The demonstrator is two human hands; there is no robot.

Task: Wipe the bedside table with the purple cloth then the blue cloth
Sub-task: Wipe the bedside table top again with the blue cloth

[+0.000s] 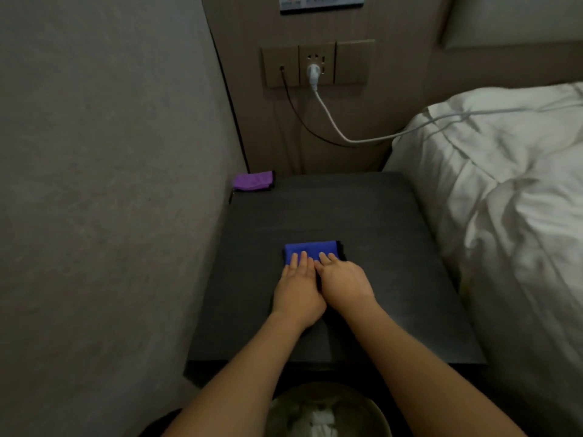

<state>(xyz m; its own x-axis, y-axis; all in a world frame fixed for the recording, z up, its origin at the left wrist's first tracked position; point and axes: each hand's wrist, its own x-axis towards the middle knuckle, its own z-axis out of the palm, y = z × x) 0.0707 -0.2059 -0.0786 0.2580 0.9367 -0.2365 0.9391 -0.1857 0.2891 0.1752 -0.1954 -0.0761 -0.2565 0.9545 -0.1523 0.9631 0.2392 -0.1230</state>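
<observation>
Hands [321, 283] press blue cloth [310, 250] on dark bedside table [378, 222]; purple cloth [253, 180] far-left corner.

Both bare forearms reached forward toward twelve o'clock, converging as they went. The left hand [298, 293] and right hand [344, 283] lay palm-down and side by side, touching along their inner edges, fingers [299, 258] extended flat, pressed downward, wrists straight.
</observation>
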